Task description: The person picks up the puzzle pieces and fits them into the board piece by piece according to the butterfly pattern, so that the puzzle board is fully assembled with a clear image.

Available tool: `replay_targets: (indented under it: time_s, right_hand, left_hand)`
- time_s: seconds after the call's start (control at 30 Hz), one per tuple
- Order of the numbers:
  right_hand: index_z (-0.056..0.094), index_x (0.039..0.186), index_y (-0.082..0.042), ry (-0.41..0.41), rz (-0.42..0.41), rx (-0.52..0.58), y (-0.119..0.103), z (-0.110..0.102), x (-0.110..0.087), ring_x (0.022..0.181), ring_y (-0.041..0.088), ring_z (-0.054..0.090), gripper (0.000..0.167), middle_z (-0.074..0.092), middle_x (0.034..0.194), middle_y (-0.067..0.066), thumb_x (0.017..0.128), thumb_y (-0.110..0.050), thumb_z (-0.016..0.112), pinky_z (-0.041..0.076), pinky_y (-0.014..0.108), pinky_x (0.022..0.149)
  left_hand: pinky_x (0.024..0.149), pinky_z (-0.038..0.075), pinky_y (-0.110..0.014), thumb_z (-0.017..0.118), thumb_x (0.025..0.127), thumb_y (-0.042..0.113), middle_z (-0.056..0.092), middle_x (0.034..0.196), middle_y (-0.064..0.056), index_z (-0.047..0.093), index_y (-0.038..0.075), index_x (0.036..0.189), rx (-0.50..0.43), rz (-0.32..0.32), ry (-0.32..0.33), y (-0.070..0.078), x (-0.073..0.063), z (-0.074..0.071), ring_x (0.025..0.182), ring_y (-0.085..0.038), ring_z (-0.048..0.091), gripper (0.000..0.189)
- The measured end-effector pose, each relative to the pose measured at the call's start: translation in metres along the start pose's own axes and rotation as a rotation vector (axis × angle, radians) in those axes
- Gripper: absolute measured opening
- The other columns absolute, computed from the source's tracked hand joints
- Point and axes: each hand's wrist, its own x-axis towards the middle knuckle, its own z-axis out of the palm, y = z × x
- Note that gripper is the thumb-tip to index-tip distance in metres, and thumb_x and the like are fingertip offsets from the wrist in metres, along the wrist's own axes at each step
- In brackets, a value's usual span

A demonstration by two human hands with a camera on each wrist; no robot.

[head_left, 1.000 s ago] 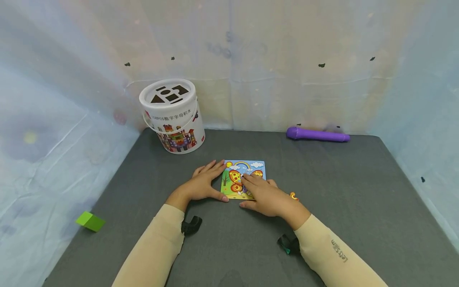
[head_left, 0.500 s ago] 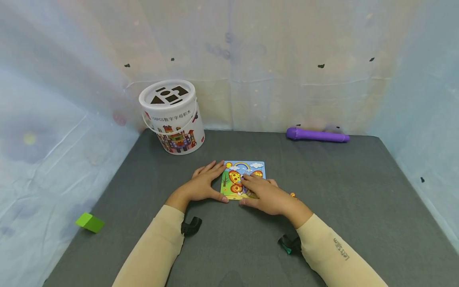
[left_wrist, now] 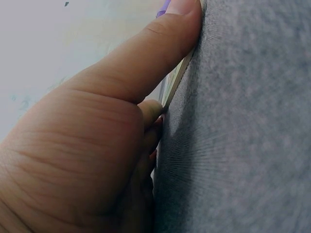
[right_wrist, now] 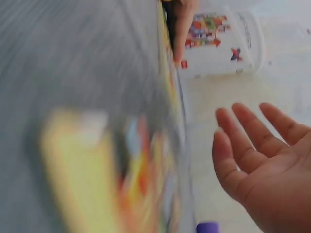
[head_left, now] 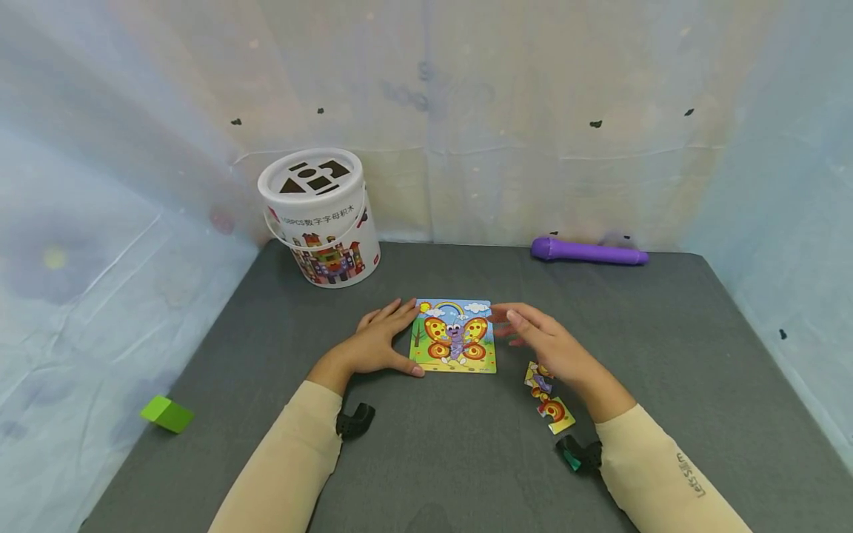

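Note:
A square butterfly puzzle board [head_left: 456, 352] lies flat on the dark grey table, its whole picture visible. Along its left side my left hand [head_left: 376, 344] rests with fingers straight and spread, fingertips at the upper left corner and thumb at the lower left. In the left wrist view, the thumb [left_wrist: 146, 53] lies against the board's thin edge. My right hand [head_left: 543, 340] is off the picture, beside the board's right edge. Its fingers [right_wrist: 252, 138] are loosely extended with nothing in them. Loose puzzle pieces [head_left: 556, 414] lie on the table below the right hand.
At the back left stands a white block bucket [head_left: 333, 222] with shape cutouts in its lid. A purple microphone-shaped toy [head_left: 589, 252] lies along the back edge. A green block [head_left: 166, 413] sits at the left table edge.
My right hand has lifted off the board and moved right, uncovering the butterfly picture and the loose puzzle pieces. My left hand and the board have stayed in place.

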Motion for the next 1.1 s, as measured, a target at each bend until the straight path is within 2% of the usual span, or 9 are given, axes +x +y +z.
replay_targets:
  time_s: [0.13,0.27,0.37,0.43,0.6,0.7,0.87,1.0,1.1]
  right_hand:
    - [0.051,0.156,0.007,0.025,0.013,0.020,0.012,-0.014,-0.013,0.130,0.051,0.060,0.054,0.056,0.153,0.029,0.122,-0.031,0.033,0.053,0.056,0.104]
    - [0.050,0.155,0.012,0.016,0.034,0.035,0.028,-0.029,-0.028,0.129,0.051,0.060,0.054,0.059,0.148,0.031,0.122,-0.029,0.034,0.054,0.042,0.104]
    - [0.050,0.154,0.013,0.002,0.046,0.042,0.040,-0.039,-0.034,0.130,0.045,0.061,0.051,0.059,0.146,0.031,0.122,-0.025,0.038,0.053,0.032,0.104]
    - [0.053,0.154,0.010,-0.008,0.078,0.016,0.046,-0.046,-0.037,0.131,0.037,0.063,0.048,0.062,0.146,0.027,0.120,-0.024,0.046,0.052,0.028,0.103]
    - [0.059,0.152,0.000,-0.073,0.137,-0.078,0.051,-0.056,-0.040,0.131,0.031,0.062,0.049,0.063,0.148,0.017,0.109,-0.019,0.072,0.054,0.028,0.099]
    - [0.061,0.151,-0.002,-0.120,0.120,-0.155,0.049,-0.060,-0.041,0.130,0.032,0.059,0.056,0.060,0.149,0.015,0.101,-0.017,0.082,0.053,0.030,0.100]
    - [0.067,0.145,-0.010,-0.161,0.133,-0.280,0.044,-0.066,-0.047,0.126,0.029,0.056,0.055,0.056,0.145,0.008,0.096,-0.022,0.089,0.048,0.030,0.105]
    - [0.069,0.142,-0.016,-0.228,0.150,-0.292,0.040,-0.067,-0.049,0.122,0.030,0.052,0.057,0.055,0.141,0.005,0.091,-0.026,0.093,0.045,0.032,0.104]
    - [0.069,0.142,-0.017,-0.281,0.122,-0.279,0.038,-0.065,-0.050,0.122,0.032,0.051,0.059,0.055,0.140,0.006,0.089,-0.027,0.094,0.044,0.034,0.104]
  left_hand:
    - [0.127,0.000,-0.057,0.093,0.077,0.067,0.012,0.181,0.004,0.024,0.021,0.176,-0.004,-0.013,-0.005,0.001,-0.001,0.000,0.166,-0.024,-0.001,0.129]
    - [0.127,0.000,-0.056,0.093,0.077,0.066,0.011,0.181,0.005,0.024,0.021,0.176,-0.005,-0.019,-0.009,0.002,-0.002,0.000,0.166,-0.023,-0.002,0.129]
    - [0.127,0.000,-0.056,0.093,0.078,0.066,0.012,0.181,0.004,0.024,0.021,0.176,-0.005,-0.021,-0.010,0.002,-0.002,-0.001,0.166,-0.024,-0.002,0.129]
    - [0.127,0.000,-0.056,0.093,0.078,0.067,0.012,0.181,0.004,0.024,0.021,0.176,-0.003,-0.022,-0.011,0.002,-0.002,-0.002,0.166,-0.024,-0.002,0.129]
    - [0.127,0.000,-0.056,0.092,0.078,0.068,0.011,0.181,0.004,0.023,0.021,0.176,0.008,-0.020,-0.012,0.000,-0.001,-0.001,0.166,-0.023,-0.002,0.129]
    - [0.127,0.000,-0.057,0.091,0.078,0.068,0.012,0.181,0.003,0.024,0.021,0.176,0.009,-0.021,-0.012,0.000,-0.001,0.000,0.166,-0.024,-0.002,0.128]
    - [0.127,0.000,-0.056,0.091,0.078,0.069,0.012,0.181,0.004,0.023,0.021,0.176,0.013,-0.022,-0.012,0.001,-0.001,0.000,0.166,-0.024,-0.002,0.129]
    - [0.127,0.000,-0.057,0.092,0.077,0.068,0.013,0.181,0.003,0.025,0.021,0.176,0.006,-0.014,-0.006,0.002,-0.001,-0.001,0.166,-0.024,-0.001,0.129]
    - [0.127,0.000,-0.057,0.092,0.077,0.068,0.013,0.181,0.003,0.026,0.020,0.176,0.002,-0.011,-0.001,0.002,-0.001,0.000,0.166,-0.025,-0.001,0.129]
